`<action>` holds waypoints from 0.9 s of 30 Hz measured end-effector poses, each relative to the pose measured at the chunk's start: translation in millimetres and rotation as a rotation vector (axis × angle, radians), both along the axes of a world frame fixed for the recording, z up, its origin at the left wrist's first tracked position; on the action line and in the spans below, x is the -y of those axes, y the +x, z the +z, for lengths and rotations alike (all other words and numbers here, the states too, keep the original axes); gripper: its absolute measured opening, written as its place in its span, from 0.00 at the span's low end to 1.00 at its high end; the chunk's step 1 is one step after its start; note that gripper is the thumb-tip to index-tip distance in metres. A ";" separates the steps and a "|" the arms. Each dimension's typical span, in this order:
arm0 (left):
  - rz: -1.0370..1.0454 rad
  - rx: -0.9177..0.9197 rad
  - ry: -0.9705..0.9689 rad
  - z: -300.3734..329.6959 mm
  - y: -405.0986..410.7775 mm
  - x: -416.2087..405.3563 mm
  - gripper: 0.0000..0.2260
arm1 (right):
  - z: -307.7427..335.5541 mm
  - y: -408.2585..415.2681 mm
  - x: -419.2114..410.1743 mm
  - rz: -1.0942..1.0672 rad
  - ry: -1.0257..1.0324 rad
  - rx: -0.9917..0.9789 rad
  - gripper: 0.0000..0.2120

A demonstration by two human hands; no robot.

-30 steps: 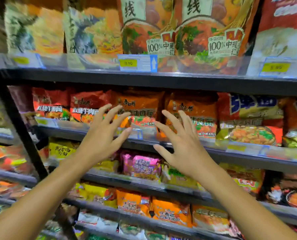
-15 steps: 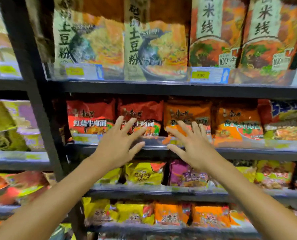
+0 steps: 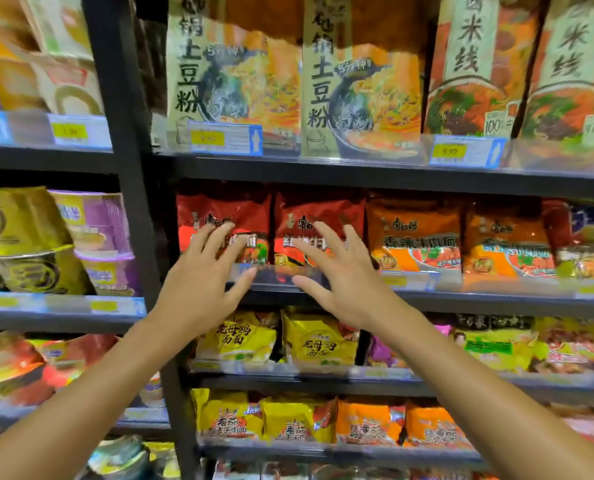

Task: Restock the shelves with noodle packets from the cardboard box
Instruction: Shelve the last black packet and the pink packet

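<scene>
Two bare forearms enter from the lower corners, both cut off by the frame edge. The left hand and the right hand are raised side by side, fingers spread wide and straight, holding nothing. Their fingertips lie over the fronts of two red foil noodle packets standing upright at the left end of the dark metal middle shelf; whether the fingers actually touch the packets cannot be told. The lower print of both packets is hidden behind the hands.

Beside them to the right stand two orange noodle packets, then a further packet cut off at the frame edge. A clear plastic lip with yellow price labels fronts each shelf; the figures are blurred.

Below, yellow noodle packets are partly hidden by the wrists. Above, tall beige and orange noodle bags are cut off at the top.

A black upright post divides this bay from the left bay, which holds gold and purple cup noodle tubs, smeared by motion.
</scene>
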State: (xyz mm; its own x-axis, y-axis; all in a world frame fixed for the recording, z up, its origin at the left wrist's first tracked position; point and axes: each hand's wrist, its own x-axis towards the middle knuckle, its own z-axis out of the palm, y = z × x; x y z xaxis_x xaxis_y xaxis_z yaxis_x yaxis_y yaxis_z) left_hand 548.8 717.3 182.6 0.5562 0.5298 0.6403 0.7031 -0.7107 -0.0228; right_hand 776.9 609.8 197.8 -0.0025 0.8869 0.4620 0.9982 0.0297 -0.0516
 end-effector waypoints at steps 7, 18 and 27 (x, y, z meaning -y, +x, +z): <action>0.087 -0.145 0.011 1.7 13.0 -8.0 0.27 | -6.8 15.4 -9.6 -0.068 -0.072 0.033 0.27; -0.052 -0.004 -0.095 -9.2 6.0 -7.1 0.25 | -6.3 8.6 -4.6 -0.015 0.066 -0.113 0.24; -0.030 0.192 -0.036 -27.5 -64.3 73.9 0.19 | -22.3 -23.8 28.4 0.513 0.373 -0.136 0.20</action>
